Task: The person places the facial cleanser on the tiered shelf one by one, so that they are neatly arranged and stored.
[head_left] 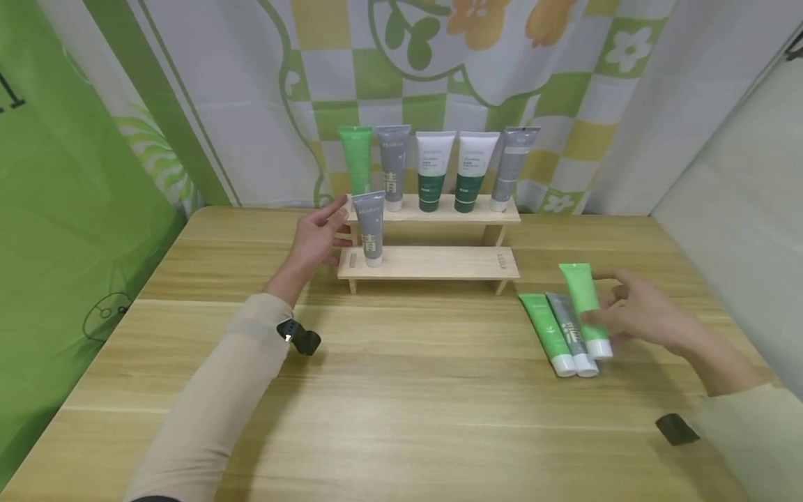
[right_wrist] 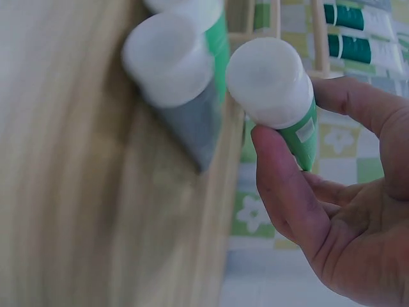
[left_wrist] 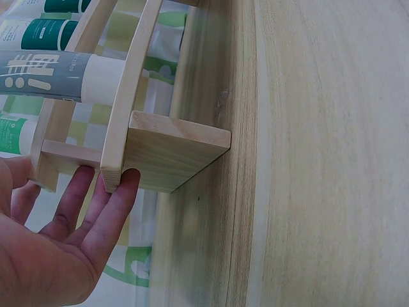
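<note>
1. Head: six tubes (head_left: 429,171) standing on rack (head_left: 439,263) beside left hand (head_left: 314,238); two lying tubes (head_left: 546,328) apparently remaining, left of right hand (head_left: 649,310).
2. Left wrist: fingers loosely extended, touching rack end, gripping nothing.
3. Right wrist: fingers pinching green tube (right_wrist: 271,86), unshelved.

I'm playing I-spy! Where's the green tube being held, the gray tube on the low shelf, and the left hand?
Held green tube (head_left: 580,293), head view, on its body.
Gray tube (head_left: 371,226), head view, on its front.
Left hand (left_wrist: 54,252), left wrist view, on the palm.
</note>
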Tool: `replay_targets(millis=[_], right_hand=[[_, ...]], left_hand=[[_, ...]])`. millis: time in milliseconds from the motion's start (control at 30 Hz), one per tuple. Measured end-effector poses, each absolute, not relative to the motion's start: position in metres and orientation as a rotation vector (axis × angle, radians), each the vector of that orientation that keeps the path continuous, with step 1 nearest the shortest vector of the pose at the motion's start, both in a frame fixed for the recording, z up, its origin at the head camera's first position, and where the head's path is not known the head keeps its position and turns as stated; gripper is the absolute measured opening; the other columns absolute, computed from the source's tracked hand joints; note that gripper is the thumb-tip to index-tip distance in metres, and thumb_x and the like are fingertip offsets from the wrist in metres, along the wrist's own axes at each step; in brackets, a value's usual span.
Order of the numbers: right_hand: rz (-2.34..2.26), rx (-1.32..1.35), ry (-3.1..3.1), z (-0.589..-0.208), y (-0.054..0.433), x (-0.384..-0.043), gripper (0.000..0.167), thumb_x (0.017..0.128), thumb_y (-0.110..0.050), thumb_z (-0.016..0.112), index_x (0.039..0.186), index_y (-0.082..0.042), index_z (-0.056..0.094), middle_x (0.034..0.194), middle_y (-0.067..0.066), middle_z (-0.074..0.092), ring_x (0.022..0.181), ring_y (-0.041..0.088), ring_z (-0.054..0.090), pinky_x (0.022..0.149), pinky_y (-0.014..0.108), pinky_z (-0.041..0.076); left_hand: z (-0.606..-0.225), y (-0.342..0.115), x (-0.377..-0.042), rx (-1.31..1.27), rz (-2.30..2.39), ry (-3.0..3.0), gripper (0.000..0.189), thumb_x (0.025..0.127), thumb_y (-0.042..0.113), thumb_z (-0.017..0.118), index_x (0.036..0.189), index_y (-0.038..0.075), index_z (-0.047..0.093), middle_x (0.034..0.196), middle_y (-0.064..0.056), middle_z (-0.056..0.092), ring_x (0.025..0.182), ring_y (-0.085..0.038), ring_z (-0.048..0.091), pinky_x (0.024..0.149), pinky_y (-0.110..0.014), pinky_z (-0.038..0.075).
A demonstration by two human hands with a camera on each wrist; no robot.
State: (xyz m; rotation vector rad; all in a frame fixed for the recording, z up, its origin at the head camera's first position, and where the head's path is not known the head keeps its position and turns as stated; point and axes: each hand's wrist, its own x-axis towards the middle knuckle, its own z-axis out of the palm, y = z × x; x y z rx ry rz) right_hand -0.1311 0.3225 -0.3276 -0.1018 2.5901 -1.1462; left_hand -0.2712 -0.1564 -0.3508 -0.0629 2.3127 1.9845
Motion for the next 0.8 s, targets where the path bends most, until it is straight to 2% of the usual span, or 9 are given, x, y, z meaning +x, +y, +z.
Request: replay_targets(millis=[333, 633, 800], right_hand=[[-1.141, -0.200, 2.626, -0.302, 0.274, -0.149, 0.093, 0.089, -0.020, 0.079, 0.157, 0.000, 0.018, 0.105, 0.021, 0.052, 0.073, 0.027, 0.064, 0.064, 0.042, 0.060], [-1.214, -0.280, 2.610, -0.293, 0.226, -0.167, 0.092, 0.086, -0.010, 0.080, 0.157, -0.004, 0.021, 0.104, 0.021, 0.053, 0.078, 0.028, 0.063, 0.062, 0.042, 0.060], [-1.239, -0.299, 2.619, -0.290, 0.202, -0.177, 0.090, 0.085, -0.008, 0.080, 0.156, -0.005, 0.024, 0.103, 0.020, 0.051, 0.074, 0.027, 0.060, 0.059, 0.038, 0.059]], left_hand=[[-0.351, -0.158, -0.271, -0.051, 1.993, 2.319, 0.044, 0.104, 0.039, 0.055, 0.148, 0.038, 0.050, 0.122, -0.022, 0.064, 0.106, -0.040, 0.066, 0.073, -0.052, 0.059], [-0.352, -0.158, -0.270, -0.065, 1.992, 2.300, 0.043, 0.104, 0.039, 0.055, 0.147, 0.039, 0.050, 0.124, -0.020, 0.064, 0.107, -0.040, 0.066, 0.076, -0.055, 0.058], [-0.351, -0.158, -0.271, -0.058, 1.986, 2.309, 0.043, 0.104, 0.039, 0.055, 0.147, 0.039, 0.050, 0.122, -0.021, 0.064, 0.105, -0.038, 0.067, 0.077, -0.055, 0.058]])
